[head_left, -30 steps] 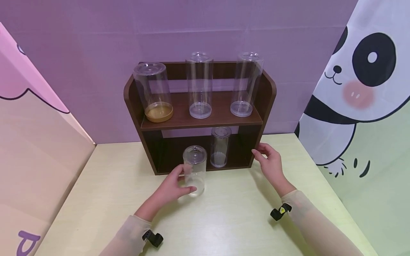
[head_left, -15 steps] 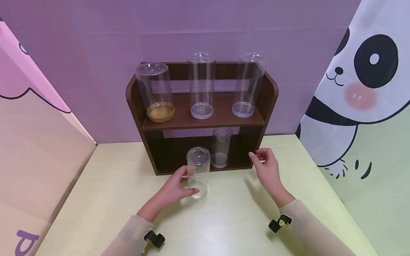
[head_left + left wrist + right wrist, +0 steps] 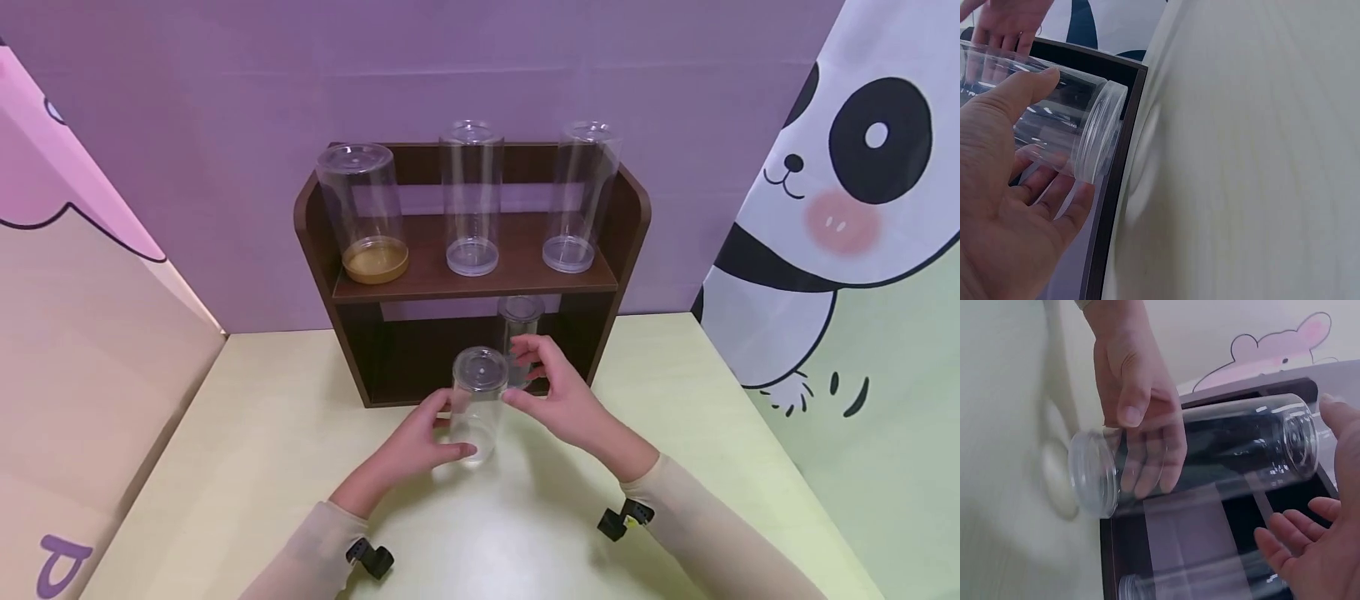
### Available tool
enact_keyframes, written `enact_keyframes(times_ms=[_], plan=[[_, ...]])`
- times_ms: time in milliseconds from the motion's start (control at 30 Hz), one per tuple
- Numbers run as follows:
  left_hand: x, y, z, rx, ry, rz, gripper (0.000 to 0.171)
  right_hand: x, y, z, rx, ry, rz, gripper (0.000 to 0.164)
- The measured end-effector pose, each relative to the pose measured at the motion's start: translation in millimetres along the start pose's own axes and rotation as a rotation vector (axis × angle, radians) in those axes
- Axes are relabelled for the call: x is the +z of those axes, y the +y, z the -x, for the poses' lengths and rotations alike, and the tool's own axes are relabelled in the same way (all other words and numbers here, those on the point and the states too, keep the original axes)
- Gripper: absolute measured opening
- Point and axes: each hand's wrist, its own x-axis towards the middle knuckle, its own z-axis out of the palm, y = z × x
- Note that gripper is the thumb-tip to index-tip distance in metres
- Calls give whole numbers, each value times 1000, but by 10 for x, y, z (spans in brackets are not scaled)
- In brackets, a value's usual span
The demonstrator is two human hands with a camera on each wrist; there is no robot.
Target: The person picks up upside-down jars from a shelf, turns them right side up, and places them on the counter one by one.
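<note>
A clear lidded jar (image 3: 480,404) is upright in front of the shelf, its clear lid at the bottom. My left hand (image 3: 414,443) grips it from the left, thumb on the near side and fingers behind; the left wrist view shows the thumb (image 3: 1038,84) pressed on the clear wall. Just right of the jar is my right hand (image 3: 558,398), fingers spread and loosely bent, with its thumb beside the jar's upper part. In the right wrist view, a gap shows between those fingers (image 3: 1297,534) and the jar. A slimmer clear jar (image 3: 521,308) on the lower shelf is partly hidden behind the right hand.
The dark brown two-tier shelf (image 3: 412,292) stands against the purple backdrop (image 3: 225,167). On its top tier are a wide jar (image 3: 360,204) with a gold base lid and two slim clear jars. Panda-printed cloth (image 3: 810,333) borders the pale table (image 3: 247,467) on the right.
My right hand has left the shelf's right side and moved left to beside the jar. The left hand, still holding the jar, has shifted slightly right.
</note>
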Motion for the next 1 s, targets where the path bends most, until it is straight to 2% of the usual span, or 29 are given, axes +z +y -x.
enact_keyframes(times_ms=[167, 267, 500, 800, 1000], plan=[[14, -1, -11, 27, -26, -6, 69, 71, -93, -91, 72, -55, 18, 85], [17, 14, -21, 39, -32, -10, 71, 97, -145, -126, 106, -83, 46, 89], [49, 20, -35, 30, -37, -6, 72, 119, -168, -141, 109, -83, 108, 75], [64, -4, -15, 11, -52, 6, 72, 104, -185, -134, 87, -59, 111, 70], [64, -60, 16, -32, -81, -27, 76, 80, -201, -121, 87, -43, 100, 68]])
